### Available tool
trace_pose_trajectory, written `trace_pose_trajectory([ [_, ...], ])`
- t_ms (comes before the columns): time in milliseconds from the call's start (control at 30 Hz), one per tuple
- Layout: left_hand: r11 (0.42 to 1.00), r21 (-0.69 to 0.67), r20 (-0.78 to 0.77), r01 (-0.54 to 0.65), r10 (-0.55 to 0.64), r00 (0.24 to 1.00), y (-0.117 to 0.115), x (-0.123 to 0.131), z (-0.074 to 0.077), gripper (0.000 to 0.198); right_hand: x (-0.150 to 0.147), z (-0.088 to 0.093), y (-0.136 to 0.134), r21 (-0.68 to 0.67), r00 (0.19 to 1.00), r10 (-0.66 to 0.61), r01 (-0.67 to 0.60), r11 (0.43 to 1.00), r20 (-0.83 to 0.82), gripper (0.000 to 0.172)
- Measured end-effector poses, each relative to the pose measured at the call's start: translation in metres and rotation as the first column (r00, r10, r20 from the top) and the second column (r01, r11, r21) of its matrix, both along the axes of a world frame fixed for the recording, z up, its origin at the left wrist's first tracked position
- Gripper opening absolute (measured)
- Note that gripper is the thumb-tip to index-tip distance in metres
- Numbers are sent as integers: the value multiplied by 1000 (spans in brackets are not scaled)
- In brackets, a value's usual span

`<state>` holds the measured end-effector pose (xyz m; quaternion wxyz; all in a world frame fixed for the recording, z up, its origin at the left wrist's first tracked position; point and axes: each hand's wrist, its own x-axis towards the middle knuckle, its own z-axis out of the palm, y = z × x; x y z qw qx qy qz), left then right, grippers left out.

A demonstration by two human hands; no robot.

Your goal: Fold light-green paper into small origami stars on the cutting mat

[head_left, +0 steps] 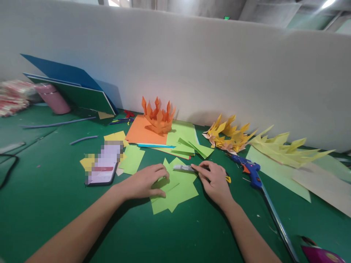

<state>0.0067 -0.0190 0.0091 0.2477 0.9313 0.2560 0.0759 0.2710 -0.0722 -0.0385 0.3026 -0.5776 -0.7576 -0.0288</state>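
Note:
Several light green paper sheets (178,191) lie stacked on the green table (55,212) in front of me. My left hand (145,180) rests on their left part, fingers curled and thumb below, gripping a folded edge of the paper. My right hand (215,179) is closed round a utility knife (185,168). The knife's grey front end points left across the top of the sheets, and its yellow rear end shows behind my hand. The two hands are about a hand's width apart.
A phone (102,170) lies left of the sheets on yellow paper scraps. Behind are an orange paper crown (157,117) on an orange sheet, yellow folded shapes (230,135), pale yellow shapes (285,148) and a blue glue gun (251,171). Boards (76,95) and a pink cup (53,98) stand far left against a white partition.

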Motion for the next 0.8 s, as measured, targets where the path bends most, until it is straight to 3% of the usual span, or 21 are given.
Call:
trace_pose_trajectory([
  [100,1000,-21,14,-6,7,1000,0,0,0,42,1,0,0,21,999,-34,34,999,-13,34],
  [333,1000,-9,17,20,-20,1000,-2,0,0,42,-4,-1,-1,-56,996,78,-75,996,42,38],
  [567,984,125,27,129,-133,991,4,0,-5,30,-6,9,-6,-122,983,184,-185,975,-21,28],
  [667,982,156,5,104,-106,994,7,2,-4,22,-8,11,-6,-110,986,166,-166,980,-9,20],
  [800,983,172,11,64,-67,998,9,2,-5,20,-9,9,-5,-67,985,162,-158,985,59,23],
])
